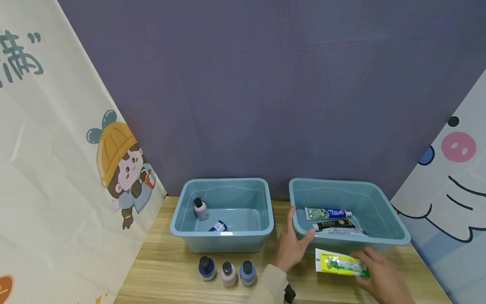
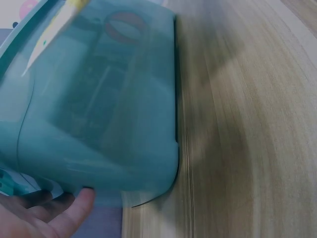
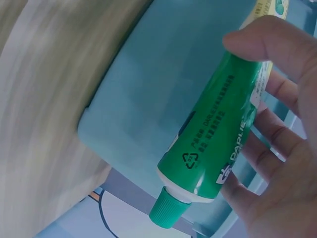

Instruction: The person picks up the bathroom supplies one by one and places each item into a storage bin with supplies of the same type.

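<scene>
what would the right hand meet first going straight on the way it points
Probably the right pale-blue plastic bin, at its near wall; whether the line passes above it is unclear.

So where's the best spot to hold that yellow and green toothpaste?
I'd say round the green part of the toothpaste, near its cap, coming from the right, much as the right hand does: it looks fuller there, while the flat end points left.

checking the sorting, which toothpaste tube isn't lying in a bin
The yellow and green tube in the right hand: it is held outside the right bin, while the other tubes lie inside that bin.
</scene>
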`<state>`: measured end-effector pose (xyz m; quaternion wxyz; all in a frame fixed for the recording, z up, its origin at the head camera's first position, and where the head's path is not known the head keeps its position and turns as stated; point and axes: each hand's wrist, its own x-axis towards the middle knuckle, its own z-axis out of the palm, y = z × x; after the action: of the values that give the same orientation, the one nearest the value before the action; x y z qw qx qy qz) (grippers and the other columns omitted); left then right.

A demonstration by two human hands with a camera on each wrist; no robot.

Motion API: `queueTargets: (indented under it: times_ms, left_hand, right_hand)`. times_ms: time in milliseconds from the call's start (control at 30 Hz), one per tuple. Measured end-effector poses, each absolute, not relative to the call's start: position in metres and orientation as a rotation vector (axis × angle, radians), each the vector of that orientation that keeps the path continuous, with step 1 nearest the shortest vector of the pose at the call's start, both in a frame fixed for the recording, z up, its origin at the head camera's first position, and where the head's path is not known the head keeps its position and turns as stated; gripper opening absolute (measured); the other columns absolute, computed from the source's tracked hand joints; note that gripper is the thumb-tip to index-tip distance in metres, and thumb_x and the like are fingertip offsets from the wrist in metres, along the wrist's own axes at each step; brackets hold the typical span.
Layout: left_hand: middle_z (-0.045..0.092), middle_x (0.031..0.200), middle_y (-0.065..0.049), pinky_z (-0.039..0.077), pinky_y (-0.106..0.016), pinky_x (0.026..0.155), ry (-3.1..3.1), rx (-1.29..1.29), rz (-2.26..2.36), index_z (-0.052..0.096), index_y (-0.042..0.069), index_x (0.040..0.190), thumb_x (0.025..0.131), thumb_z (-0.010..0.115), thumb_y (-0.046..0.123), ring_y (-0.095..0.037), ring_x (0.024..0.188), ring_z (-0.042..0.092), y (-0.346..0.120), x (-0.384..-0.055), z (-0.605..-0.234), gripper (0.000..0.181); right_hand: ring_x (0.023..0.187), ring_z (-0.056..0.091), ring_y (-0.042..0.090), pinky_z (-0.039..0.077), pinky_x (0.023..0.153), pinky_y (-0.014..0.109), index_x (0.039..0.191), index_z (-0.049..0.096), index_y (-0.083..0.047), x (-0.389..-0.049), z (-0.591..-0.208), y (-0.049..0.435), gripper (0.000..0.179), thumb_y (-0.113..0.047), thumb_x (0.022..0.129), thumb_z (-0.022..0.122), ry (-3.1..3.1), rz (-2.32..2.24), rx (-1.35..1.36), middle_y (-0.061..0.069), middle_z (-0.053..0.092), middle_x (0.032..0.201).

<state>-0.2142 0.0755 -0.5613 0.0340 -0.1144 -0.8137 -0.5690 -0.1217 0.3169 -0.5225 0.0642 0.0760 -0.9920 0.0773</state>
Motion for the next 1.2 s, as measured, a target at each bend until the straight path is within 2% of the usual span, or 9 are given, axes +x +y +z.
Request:
queueTargets:
  times_ms: [333,567,800,1033,1200]
  left_hand:
    - [0.039,0.163,0.002,0.051,-0.05,0.101,-2.503,-0.36,-1.734,0.009,0.05,0.16,0.093,0.059,0.066,-0.025,0.135,0.055,0.075,-0.215,-0.561,0.085]
    - [0.038,0.164,0.003,0.049,-0.053,0.103,-2.508,-0.36,-1.737,0.008,0.051,0.16,0.093,0.058,0.068,-0.027,0.138,0.053,0.075,-0.215,-0.562,0.085]
    - [0.038,0.164,0.002,0.05,-0.052,0.103,-2.512,-0.357,-1.73,0.008,0.051,0.16,0.093,0.057,0.069,-0.028,0.137,0.054,0.075,-0.215,-0.562,0.085]
    - [0.039,0.163,0.001,0.05,-0.05,0.102,-2.502,-0.378,-1.733,0.008,0.05,0.16,0.094,0.057,0.069,-0.026,0.136,0.054,0.076,-0.216,-0.563,0.085]
    - [0.039,0.163,0.001,0.05,-0.051,0.103,-2.503,-0.38,-1.732,0.009,0.047,0.161,0.093,0.057,0.069,-0.027,0.137,0.053,0.075,-0.215,-0.564,0.086]
  right_hand:
    - [0.076,0.049,0.005,0.047,0.062,0.03,0.108,0.073,-0.023,-0.118,-0.514,0.318,0.05,-0.029,0.063,0.094,-2.862,0.213,0.302,-0.009,0.059,0.095]
    - [0.08,0.057,0.008,0.052,0.063,0.033,0.105,0.074,-0.022,-0.119,-0.51,0.318,0.051,-0.024,0.059,0.093,-2.735,0.199,0.37,-0.009,0.063,0.097]
    - [0.079,0.057,0.008,0.052,0.065,0.037,0.106,0.075,-0.021,-0.121,-0.501,0.319,0.054,-0.025,0.056,0.094,-2.708,0.157,0.396,-0.008,0.063,0.097]
    - [0.084,0.059,0.017,0.053,0.069,0.044,0.111,0.075,-0.016,-0.123,-0.49,0.321,0.056,-0.023,0.058,0.094,-2.77,0.185,0.366,-0.001,0.065,0.101]
    - [0.082,0.058,0.014,0.051,0.066,0.038,0.111,0.075,-0.015,-0.125,-0.484,0.321,0.058,-0.023,0.056,0.095,-2.754,0.182,0.363,-0.001,0.065,0.099]
